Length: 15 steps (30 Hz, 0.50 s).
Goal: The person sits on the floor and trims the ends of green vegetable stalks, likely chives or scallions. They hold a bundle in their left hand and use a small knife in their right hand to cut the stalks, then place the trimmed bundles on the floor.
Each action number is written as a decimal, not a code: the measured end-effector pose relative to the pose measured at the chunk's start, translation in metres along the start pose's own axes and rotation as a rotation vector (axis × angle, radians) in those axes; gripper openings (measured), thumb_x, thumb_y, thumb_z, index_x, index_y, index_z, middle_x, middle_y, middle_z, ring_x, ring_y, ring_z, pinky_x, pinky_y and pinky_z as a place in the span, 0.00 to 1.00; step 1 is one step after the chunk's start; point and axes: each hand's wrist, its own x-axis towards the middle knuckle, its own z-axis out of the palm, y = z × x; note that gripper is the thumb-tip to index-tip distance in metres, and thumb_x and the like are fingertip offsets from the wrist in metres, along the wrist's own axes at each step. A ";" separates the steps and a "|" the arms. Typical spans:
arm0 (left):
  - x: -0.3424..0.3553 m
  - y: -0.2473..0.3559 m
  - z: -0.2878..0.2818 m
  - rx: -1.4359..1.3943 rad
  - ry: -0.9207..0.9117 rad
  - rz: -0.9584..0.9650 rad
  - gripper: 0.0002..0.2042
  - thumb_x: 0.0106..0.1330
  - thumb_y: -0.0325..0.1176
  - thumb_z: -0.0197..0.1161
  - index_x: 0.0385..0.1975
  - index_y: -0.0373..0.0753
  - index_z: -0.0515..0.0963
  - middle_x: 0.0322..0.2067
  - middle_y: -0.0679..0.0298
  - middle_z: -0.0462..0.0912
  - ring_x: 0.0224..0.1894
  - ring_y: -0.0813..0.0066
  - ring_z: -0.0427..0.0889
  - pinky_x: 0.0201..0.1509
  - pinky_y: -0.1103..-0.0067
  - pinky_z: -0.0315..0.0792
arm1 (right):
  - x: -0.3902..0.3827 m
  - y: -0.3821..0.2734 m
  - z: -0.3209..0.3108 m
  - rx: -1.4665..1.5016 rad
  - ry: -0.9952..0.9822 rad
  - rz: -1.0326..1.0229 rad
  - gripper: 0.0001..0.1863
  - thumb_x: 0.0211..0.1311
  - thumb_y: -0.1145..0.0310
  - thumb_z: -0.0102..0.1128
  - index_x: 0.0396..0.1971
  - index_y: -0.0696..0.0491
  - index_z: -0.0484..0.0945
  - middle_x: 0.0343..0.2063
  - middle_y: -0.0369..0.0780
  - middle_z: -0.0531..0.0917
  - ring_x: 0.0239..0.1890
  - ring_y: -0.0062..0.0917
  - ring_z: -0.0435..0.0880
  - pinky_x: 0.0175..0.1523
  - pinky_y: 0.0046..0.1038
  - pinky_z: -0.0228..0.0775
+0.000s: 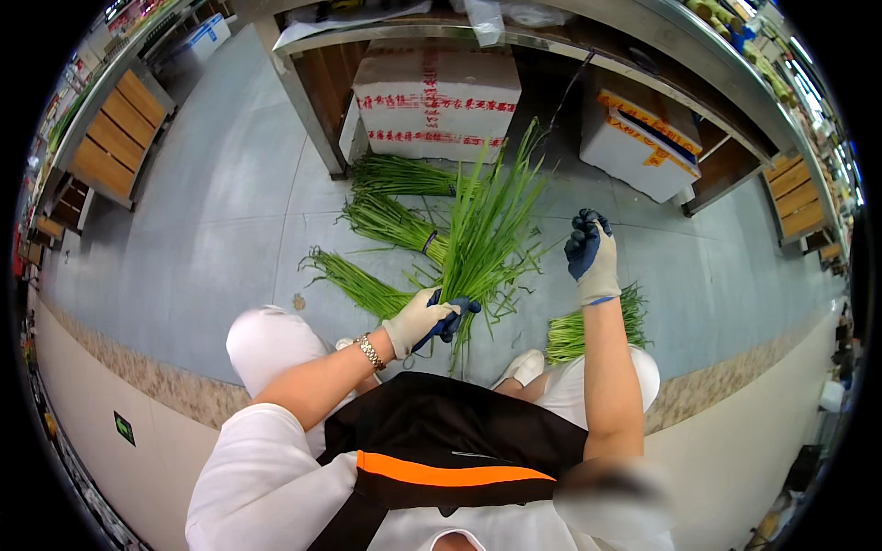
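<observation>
My left hand, in a white-and-navy glove, grips the lower end of a loose bunch of long green stalks that fans upward. My right hand, gloved alike, is raised to the right of that bunch with curled fingers; what they hold, if anything, is too hidden to name. Bundles of similar greens lie on the grey floor: an upper one, a tied middle one, a lower one left of my left hand, and another below my right hand.
A steel-framed table stands ahead, with a white foam box and an open foam box under it. Wood-panelled stands line the left and right. My bent knees frame the work area.
</observation>
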 end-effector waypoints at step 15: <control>-0.001 -0.005 -0.013 0.878 0.580 0.395 0.19 0.57 0.32 0.59 0.49 0.35 0.73 0.38 0.46 0.79 0.39 0.48 0.77 0.46 0.65 0.71 | -0.021 0.025 -0.008 -1.797 -0.175 -0.809 0.24 0.56 0.59 0.60 0.52 0.52 0.73 0.55 0.52 0.72 0.52 0.45 0.75 0.55 0.39 0.67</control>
